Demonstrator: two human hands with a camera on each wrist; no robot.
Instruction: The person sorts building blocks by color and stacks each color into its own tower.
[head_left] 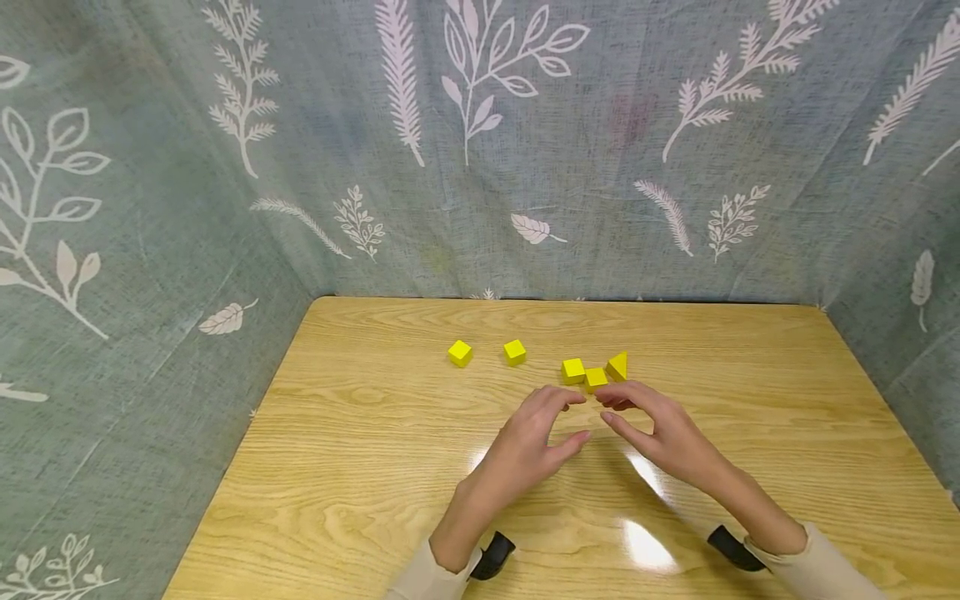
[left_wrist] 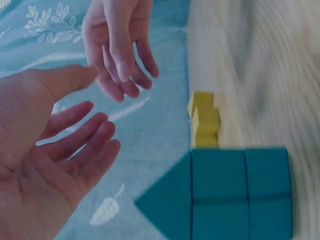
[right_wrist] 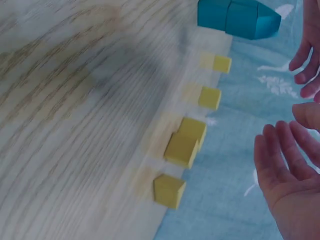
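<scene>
My left hand (head_left: 525, 437) and right hand (head_left: 667, 429) hover over the table, facing each other with fingers loosely bent and nothing between them. Just beyond the fingertips sit two touching yellow cubes (head_left: 573, 371) and a yellow triangular block (head_left: 618, 367). Two separate yellow cubes, one at the left (head_left: 460, 353) and one nearer the middle (head_left: 514, 352), lie further left. Teal blocks (left_wrist: 220, 195) stand together with a triangular top in the left wrist view. The right wrist view shows these teal blocks (right_wrist: 237, 17) too; in the head view I cannot see them.
The wooden table (head_left: 360, 467) has bright reflections near its front. Grey-green curtain (head_left: 480, 217) with white leaf prints hangs behind it and along both sides. A dark band (head_left: 493, 557) sits on the left wrist, another dark band (head_left: 735, 550) on the right.
</scene>
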